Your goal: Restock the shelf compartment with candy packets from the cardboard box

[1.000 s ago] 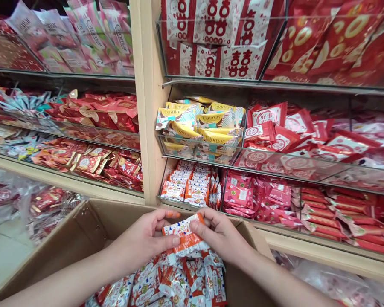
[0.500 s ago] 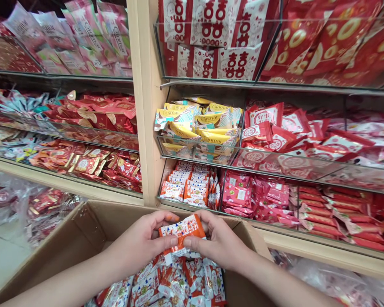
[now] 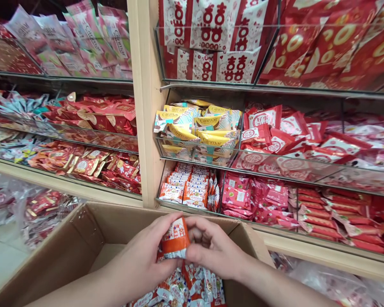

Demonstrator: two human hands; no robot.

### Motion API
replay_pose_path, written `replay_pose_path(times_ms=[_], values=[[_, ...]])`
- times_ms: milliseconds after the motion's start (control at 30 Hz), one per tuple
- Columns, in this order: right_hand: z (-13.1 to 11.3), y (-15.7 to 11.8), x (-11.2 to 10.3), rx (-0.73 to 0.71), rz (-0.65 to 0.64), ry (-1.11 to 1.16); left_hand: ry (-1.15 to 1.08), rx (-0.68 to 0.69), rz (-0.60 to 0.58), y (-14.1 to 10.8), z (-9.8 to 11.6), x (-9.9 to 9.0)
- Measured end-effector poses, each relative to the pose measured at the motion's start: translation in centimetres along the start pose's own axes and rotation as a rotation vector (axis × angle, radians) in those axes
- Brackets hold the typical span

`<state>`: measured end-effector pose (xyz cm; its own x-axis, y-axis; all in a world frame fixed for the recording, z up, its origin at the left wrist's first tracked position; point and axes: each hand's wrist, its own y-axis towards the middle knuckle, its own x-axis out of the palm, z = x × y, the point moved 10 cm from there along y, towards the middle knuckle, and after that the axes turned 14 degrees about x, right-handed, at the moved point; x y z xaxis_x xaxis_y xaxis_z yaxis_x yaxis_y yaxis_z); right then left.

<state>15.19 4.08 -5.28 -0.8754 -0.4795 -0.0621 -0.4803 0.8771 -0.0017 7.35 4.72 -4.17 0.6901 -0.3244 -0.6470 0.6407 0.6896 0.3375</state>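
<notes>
Between my two hands is an orange-and-white snack packet, tilted up with its printed face toward me. My left hand wraps round its left side, the thumb below and the fingers above. At the packet's right edge, my right hand has its thumb and curled fingertips closed on it. Some fingertips are hidden behind the packet. Below, a pile of loose packets with similar wrapping lies in a cardboard box, partly covered by my forearms.
Beyond the box, a low shelf bin holds upright rows of matching orange-and-white packets. Yellow packets fill the bin above, and pink packets sit to the right. A wooden post divides the shelves. Plastic bags lie left of the box.
The packet has turned from lying lengthwise across both hands to a more upright tilt. My left hand has moved right and wraps further round it; the right fingers have curled.
</notes>
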Motion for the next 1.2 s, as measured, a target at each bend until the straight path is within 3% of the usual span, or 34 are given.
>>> replay_pose_path(times_ms=[67, 133, 233, 367, 500, 633, 767, 900, 967, 1100, 1200], values=[[-0.2, 0.0, -0.9, -0.005, 0.063, 0.023, -0.279, -0.09, 0.025, 0.0, -0.5, 0.3], [-0.6, 0.0, -2.3, -0.032, 0.204, -0.036, -0.597, -0.182, 0.044, 0.0, -0.6, 0.8], [-2.2, -0.2, -2.3, -0.137, 0.303, -0.211, -0.913, -0.248, 0.07, -0.1, -0.1, 1.3], [-3.9, -0.3, -0.7, -0.248, 0.313, -0.43, -1.09, -0.308, 0.096, -0.5, 0.1, 1.8], [-3.8, -0.1, -0.8, -0.197, 0.338, -0.408, -1.139, -0.384, 0.071, -0.8, 0.6, 2.2], [-2.9, -0.3, -1.5, -0.149, 0.364, -0.334, -1.01, -0.371, -0.014, -0.8, 0.4, 2.5], [-2.2, -0.3, -4.6, -0.056, 0.401, -0.244, -0.567, -0.281, -0.145, -1.3, -1.3, 3.1], [-4.9, 0.4, -9.3, -0.059, 0.6, -0.67, -0.29, -0.296, -0.374, -2.6, -1.3, 4.8], [-5.3, 1.8, -10.6, 0.016, 0.625, -0.926, -0.146, -0.269, -0.442, -2.8, -0.5, 4.9], [-3.9, 4.6, -10.3, 0.104, 0.543, -1.192, 0.018, -0.158, -0.507, -2.8, 0.0, 4.9], [-2.8, 5.9, -9.2, 0.085, 0.485, -1.312, -0.009, -0.107, -0.573, -3.1, -1.6, 6.4]])
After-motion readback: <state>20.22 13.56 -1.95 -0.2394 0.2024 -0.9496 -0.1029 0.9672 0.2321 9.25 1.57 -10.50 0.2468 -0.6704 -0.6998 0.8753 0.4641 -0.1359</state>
